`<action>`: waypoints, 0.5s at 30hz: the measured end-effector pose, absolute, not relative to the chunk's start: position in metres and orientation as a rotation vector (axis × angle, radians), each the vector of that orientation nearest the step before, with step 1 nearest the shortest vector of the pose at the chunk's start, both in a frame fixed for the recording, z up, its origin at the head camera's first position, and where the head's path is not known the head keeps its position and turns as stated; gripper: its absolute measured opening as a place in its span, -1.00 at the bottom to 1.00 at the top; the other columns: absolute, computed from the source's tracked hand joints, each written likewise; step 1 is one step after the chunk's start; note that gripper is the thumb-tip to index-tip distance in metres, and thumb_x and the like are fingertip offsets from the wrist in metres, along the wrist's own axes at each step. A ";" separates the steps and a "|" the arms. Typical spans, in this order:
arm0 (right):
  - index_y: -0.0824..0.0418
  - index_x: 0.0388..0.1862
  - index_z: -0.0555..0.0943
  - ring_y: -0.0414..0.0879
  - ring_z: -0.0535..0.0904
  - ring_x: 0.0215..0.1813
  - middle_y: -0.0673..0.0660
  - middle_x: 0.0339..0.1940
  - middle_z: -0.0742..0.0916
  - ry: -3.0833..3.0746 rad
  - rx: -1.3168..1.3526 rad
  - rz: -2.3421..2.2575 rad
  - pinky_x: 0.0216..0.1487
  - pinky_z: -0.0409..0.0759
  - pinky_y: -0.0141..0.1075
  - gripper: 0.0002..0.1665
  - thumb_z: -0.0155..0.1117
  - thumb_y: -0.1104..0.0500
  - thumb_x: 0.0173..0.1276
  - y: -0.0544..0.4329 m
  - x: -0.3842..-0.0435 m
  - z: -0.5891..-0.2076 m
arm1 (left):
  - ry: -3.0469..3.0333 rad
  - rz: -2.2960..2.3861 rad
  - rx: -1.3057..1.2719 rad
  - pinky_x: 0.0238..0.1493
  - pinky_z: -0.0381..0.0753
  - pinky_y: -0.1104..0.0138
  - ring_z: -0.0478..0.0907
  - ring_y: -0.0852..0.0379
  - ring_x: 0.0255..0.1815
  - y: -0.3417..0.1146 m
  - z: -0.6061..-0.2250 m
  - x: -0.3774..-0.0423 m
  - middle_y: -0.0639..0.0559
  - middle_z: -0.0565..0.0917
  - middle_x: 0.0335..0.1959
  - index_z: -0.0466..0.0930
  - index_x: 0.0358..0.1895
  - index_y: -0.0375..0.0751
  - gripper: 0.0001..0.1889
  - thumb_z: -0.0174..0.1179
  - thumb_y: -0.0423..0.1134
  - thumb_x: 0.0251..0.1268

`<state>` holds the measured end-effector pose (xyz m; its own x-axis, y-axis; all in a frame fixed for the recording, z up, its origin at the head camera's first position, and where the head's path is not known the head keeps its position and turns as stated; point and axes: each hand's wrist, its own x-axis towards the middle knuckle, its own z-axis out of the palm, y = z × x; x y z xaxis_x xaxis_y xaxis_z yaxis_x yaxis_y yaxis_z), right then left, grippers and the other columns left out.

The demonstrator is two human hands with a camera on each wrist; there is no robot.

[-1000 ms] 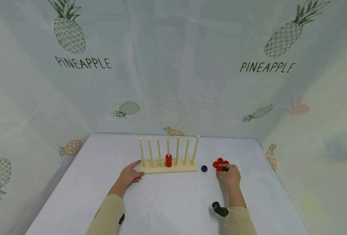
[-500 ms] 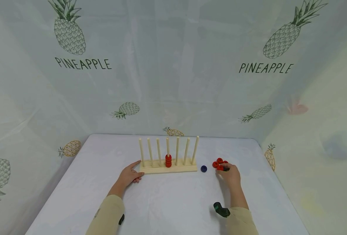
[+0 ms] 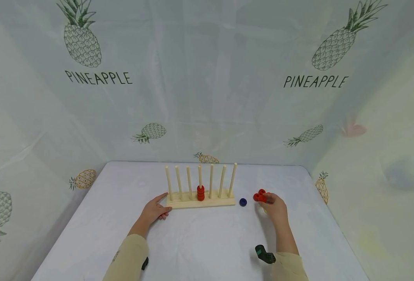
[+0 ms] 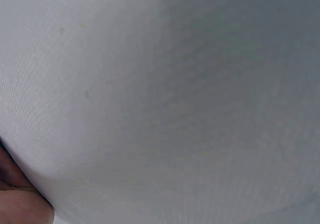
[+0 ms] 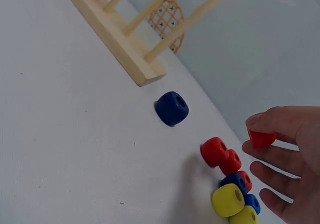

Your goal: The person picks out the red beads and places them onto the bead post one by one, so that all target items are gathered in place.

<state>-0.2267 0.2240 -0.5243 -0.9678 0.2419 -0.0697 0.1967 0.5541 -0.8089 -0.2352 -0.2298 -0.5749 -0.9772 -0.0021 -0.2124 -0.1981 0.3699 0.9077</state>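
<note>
A wooden peg rack [image 3: 184, 203] with several upright pegs stands toward the back of the table. Several red beads [image 3: 200, 193] are stacked on its middle peg. At the rack's left end, my left hand [image 3: 152, 209] grips the base, index finger behind and thumb in front. Only a bit of that hand's fingers [image 4: 22, 206] shows in the left wrist view. My right hand [image 5: 295, 154] pinches a red bead [image 5: 261, 139] between thumb and index finger, above loose red beads [image 5: 214, 152], yellow beads [image 5: 227, 200] and blue ones in a cluster. The other fingers are spread.
A single dark blue bead [image 5: 171, 108] sits between the rack's right end and the cluster. Black wrist-worn devices [image 3: 264, 254] show near both sleeves. Behind the white table [image 3: 207, 242] hangs a curtain [image 3: 207, 97] printed with pineapples.
My right hand has risen slightly from the cluster with a red bead pinched in it, and a little yellow shows below it. The left hand keeps its grip on the rack.
</note>
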 end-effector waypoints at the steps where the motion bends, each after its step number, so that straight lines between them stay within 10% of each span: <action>1: 0.40 0.16 0.53 0.25 0.50 0.12 0.40 0.07 0.63 -2.726 -0.380 1.413 0.09 0.47 0.07 -0.49 0.37 0.25 0.26 0.223 -0.226 -0.523 | 2.448 1.665 -0.183 -0.65 0.47 0.43 0.49 0.24 -0.74 -0.230 -0.575 -0.235 -0.04 0.64 -0.66 0.24 0.47 -0.24 -0.22 0.39 -0.34 0.17; 15: 0.37 0.23 0.51 0.23 0.51 0.15 0.37 0.11 0.63 -2.709 -0.328 1.468 0.13 0.51 0.06 -0.45 0.35 0.17 0.31 0.207 -0.216 -0.502 | 2.445 1.645 -0.190 -0.63 0.47 0.43 0.48 0.24 -0.73 -0.230 -0.576 -0.236 -0.03 0.64 -0.66 0.23 0.47 -0.22 -0.21 0.39 -0.32 0.17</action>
<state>-0.2163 0.2067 -0.5021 -0.9767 0.2050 -0.0629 0.1646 0.5288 -0.8326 -0.2358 -0.2296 -0.5758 -0.9740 -0.0013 -0.2266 -0.2104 0.3767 0.9021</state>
